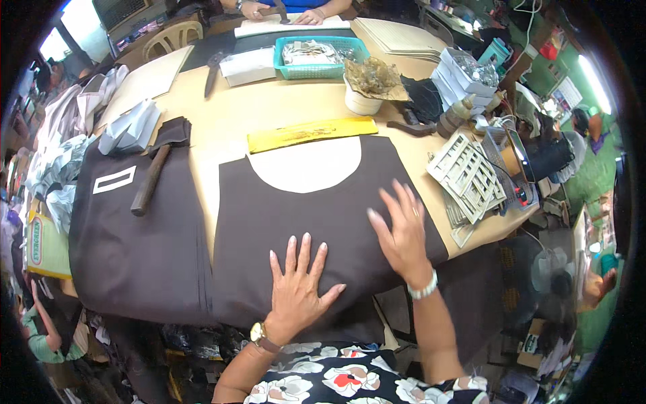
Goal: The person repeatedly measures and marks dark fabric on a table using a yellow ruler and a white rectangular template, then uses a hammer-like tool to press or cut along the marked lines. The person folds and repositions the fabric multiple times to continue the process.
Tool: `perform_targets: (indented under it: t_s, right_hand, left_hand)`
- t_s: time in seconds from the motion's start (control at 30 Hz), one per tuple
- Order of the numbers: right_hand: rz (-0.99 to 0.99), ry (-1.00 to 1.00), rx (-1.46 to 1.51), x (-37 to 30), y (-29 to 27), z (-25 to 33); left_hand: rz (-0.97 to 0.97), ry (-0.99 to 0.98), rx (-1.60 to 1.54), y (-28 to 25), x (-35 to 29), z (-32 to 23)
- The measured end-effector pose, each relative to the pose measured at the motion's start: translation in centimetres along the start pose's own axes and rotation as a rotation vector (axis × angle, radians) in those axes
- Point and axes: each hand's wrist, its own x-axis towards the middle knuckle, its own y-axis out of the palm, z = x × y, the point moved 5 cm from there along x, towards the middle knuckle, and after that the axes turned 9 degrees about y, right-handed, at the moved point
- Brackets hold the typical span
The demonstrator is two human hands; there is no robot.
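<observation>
A dark brown sheet of material (pixel 262 215) with a curved cut-out at its far edge lies in front of me and hangs over the table's near edge. My left hand (pixel 298 289) rests flat on it, fingers spread. Over its right side is my right hand (pixel 404 232), fingers apart and holding nothing; whether it touches the sheet I cannot tell. A pale, rounded area (pixel 309 168) shows inside the cut-out. Along the far side of that area lies a yellow strip (pixel 313 135) with dark marks.
At left, a hammer (pixel 153 178) and a white rectangular frame (pixel 114 179) lie on more dark sheets (pixel 134 249). Farther back stand a teal basket (pixel 323 73) and a white tub (pixel 361 101). Pale slatted templates (pixel 468 176) crowd the right edge. Another person's hands (pixel 309 17) work opposite.
</observation>
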Motion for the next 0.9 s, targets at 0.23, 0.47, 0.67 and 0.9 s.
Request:
perform_targets:
  t_s: [0.23,0.47,0.67,0.9]
  right_hand:
    - [-0.127,-0.31,0.102,17.6,10.8,3.7]
    - [-0.092,-0.399,-0.021,17.9,13.4,4.9]
    - [-0.146,-0.43,0.237,17.0,7.1,8.4]
    - [0.115,-0.507,0.31,10.2,1.5,11.0]
  left_hand:
    - [-0.044,-0.004,-0.001,0.6,-0.1,-0.9]
    - [-0.011,-0.038,0.008,0.6,-0.9,-0.4]
    - [-0.01,-0.03,-0.013,0.6,-0.7,-0.5]
    - [-0.068,-0.03,-0.044,0.2,-0.6,-0.5]
